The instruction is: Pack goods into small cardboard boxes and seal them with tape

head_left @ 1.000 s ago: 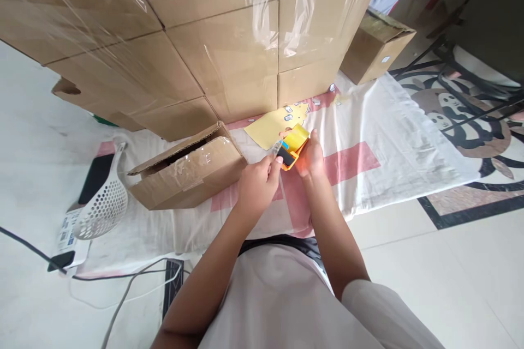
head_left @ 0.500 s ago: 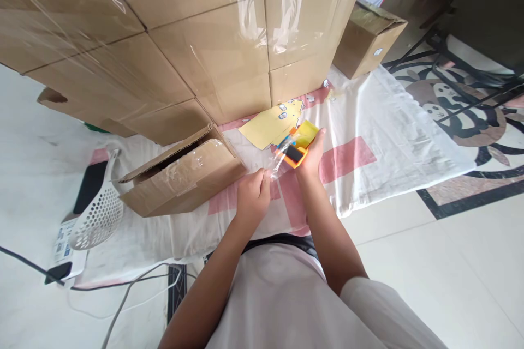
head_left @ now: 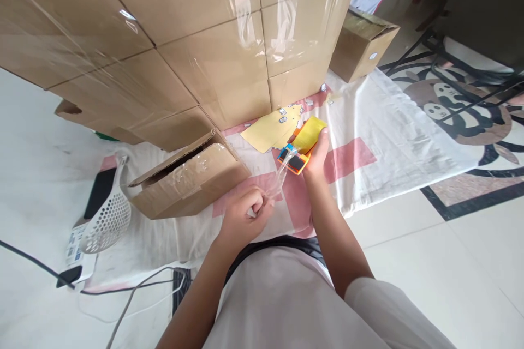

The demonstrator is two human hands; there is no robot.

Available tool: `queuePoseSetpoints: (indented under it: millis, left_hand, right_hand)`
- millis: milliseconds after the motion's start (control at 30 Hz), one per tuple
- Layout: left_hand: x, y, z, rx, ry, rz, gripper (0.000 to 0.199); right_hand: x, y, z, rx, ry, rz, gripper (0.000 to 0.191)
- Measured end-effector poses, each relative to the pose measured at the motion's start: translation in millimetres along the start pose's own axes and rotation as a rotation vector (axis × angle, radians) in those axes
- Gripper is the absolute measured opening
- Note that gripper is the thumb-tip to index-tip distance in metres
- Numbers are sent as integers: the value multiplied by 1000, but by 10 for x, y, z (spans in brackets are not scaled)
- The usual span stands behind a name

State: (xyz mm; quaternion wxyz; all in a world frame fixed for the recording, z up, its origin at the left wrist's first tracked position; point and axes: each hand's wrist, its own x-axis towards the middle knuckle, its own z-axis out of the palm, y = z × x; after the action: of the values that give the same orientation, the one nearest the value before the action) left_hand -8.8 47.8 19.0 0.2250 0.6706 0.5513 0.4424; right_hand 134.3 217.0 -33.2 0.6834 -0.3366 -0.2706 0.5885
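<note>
My right hand (head_left: 318, 154) is wrapped round an orange, yellow and blue tape dispenser (head_left: 309, 136), holding it tilted above the cloth. A twisted strip of clear tape (head_left: 280, 179) runs from the dispenser's blue edge down to my left hand (head_left: 244, 211). The fingertips of that hand are pinched on the strip's end. Just beyond the dispenser lie pale yellow paper pieces (head_left: 264, 132) with small printed pictures along one edge. To the left of my hands a small cardboard box (head_left: 192, 180) rests on the cloth, a dark gap showing along its top.
Stacked, taped cartons (head_left: 213, 71) form a wall at the back. Another box (head_left: 362, 46) stands at the right. A white perforated scoop (head_left: 108, 221) and cables (head_left: 135, 289) lie left. The white-and-pink cloth (head_left: 393, 147) ends near patterned floor tiles; a chair (head_left: 475, 49) stands beyond.
My left hand has moved down and left, drawing the clear tape strip longer. The dispenser in my right hand has turned slightly, showing more of its yellow side. The view has shifted a little.
</note>
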Motion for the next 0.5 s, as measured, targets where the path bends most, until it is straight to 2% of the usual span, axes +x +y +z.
queuePoseSetpoints:
  millis: [133, 233, 367, 500]
  left_hand:
    - [-129, -33, -14, -95, -181, -267, 22]
    - [-218, -68, 5, -129, -264, -413, 31]
    - [-328, -99, 30, 35, -298, -445, 33]
    - [-502, -115, 67, 299, -210, -408, 30]
  right_hand:
    - [-92, -6, -8, -44, -24, -63, 55]
    - [-155, -5, -34, -103, -89, -76, 48]
    - [-188, 21, -81, -256, -144, -86, 44]
    - [-164, 24, -118, -399, -144, -145, 37]
